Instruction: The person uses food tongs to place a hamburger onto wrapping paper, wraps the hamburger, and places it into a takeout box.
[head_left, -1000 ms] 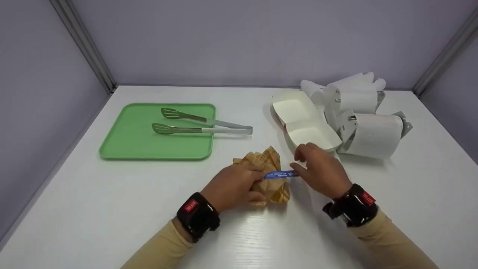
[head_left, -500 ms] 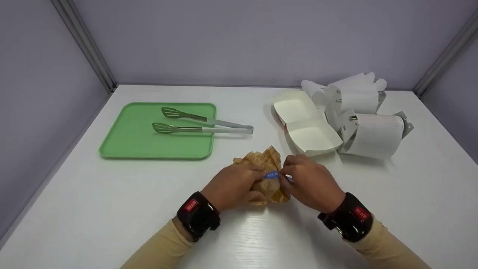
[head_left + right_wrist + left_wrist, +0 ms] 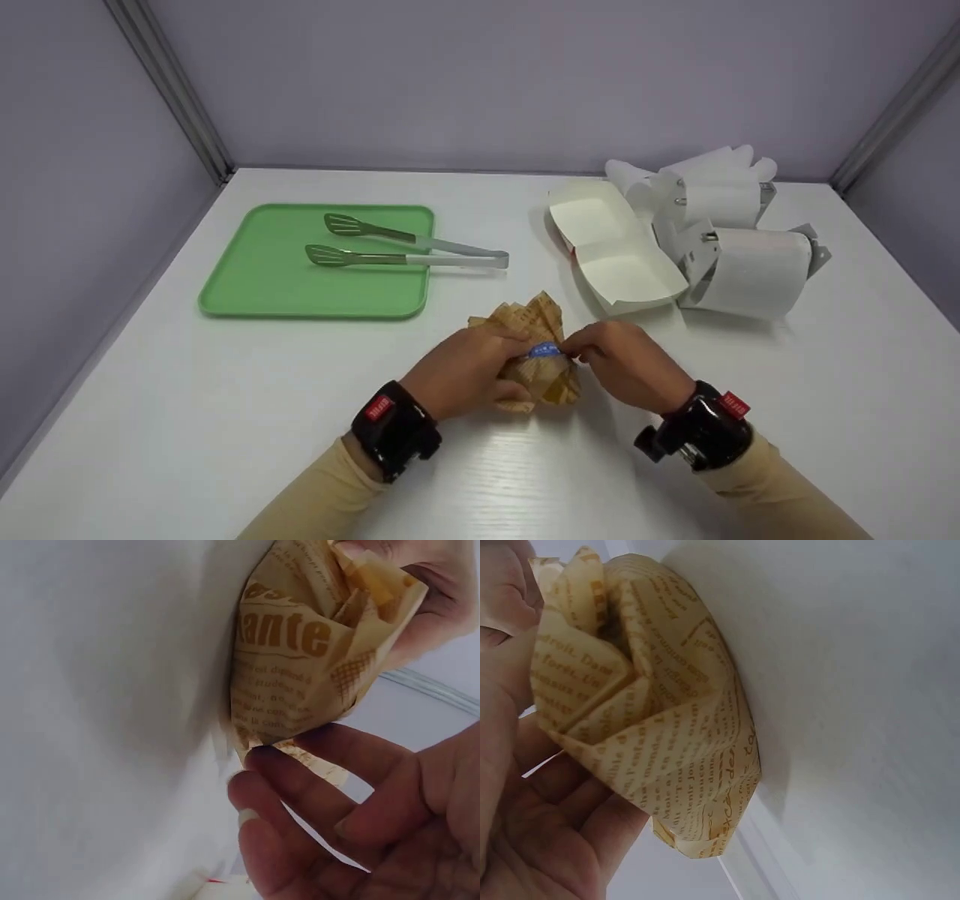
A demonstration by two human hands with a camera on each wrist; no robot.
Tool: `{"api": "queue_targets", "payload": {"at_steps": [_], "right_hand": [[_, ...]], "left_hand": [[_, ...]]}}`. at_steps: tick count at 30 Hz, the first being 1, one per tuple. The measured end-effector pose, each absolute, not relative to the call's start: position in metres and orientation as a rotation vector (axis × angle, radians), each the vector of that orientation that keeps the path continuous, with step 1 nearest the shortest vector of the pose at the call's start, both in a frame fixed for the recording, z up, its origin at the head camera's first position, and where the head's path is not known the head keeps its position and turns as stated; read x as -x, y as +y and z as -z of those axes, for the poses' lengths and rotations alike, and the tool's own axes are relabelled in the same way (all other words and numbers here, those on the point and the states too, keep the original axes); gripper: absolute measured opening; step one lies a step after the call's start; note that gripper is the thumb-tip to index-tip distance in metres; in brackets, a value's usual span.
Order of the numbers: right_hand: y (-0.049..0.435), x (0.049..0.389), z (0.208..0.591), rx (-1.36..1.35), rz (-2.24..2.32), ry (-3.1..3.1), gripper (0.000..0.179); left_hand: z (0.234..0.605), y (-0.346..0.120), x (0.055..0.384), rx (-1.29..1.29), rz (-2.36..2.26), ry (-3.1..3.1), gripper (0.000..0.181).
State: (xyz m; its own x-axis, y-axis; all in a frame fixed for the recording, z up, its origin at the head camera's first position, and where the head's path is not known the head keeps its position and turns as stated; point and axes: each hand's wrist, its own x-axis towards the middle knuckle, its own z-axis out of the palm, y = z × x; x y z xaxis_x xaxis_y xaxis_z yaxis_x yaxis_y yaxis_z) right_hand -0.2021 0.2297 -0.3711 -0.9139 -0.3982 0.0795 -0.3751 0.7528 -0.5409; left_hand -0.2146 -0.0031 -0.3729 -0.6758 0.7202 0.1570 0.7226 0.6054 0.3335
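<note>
A crumpled parcel (image 3: 541,322) in brown printed paper sits on the table between the hands. Its contents are hidden. A blue strip of tape (image 3: 545,350) lies across its top. From the left side, the left hand (image 3: 469,371) holds the parcel, with fingers on top by the tape and the thumb lower down. The right hand (image 3: 637,367) meets the parcel's right side, fingertips at the end of the tape. In the right wrist view, the bent fingers (image 3: 300,780) touch the paper (image 3: 292,667) along its lower edge. Printed text covers the folded wrapper (image 3: 667,720) in the left wrist view.
A green tray (image 3: 255,277) lies at left, with tongs (image 3: 450,259) across it overhanging its right edge. Behind the right hand stands an opened white paper box (image 3: 630,270). White rolls on metal holders (image 3: 757,270) stand beside it at the back right.
The right hand has moved left and down to the parcel, bringing the tape's loose end against its side. The left hand stays almost where it was.
</note>
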Motion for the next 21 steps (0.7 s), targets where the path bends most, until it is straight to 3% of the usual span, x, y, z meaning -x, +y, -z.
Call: {"api": "queue_targets", "payload": {"at_steps": [11, 21], "right_hand": [[0.2315, 0.2033, 0.3674, 0.604, 1.149, 2.675, 0.042], [0.2273, 0.2025, 0.3671, 0.34, 1.344, 2.551, 0.035]], "left_hand": [[0.3696, -0.012, 0.2226, 1.285, 0.857, -2.893, 0.062], [0.3707, -0.0111, 0.2225, 1.294, 0.797, -2.909, 0.062]]}}
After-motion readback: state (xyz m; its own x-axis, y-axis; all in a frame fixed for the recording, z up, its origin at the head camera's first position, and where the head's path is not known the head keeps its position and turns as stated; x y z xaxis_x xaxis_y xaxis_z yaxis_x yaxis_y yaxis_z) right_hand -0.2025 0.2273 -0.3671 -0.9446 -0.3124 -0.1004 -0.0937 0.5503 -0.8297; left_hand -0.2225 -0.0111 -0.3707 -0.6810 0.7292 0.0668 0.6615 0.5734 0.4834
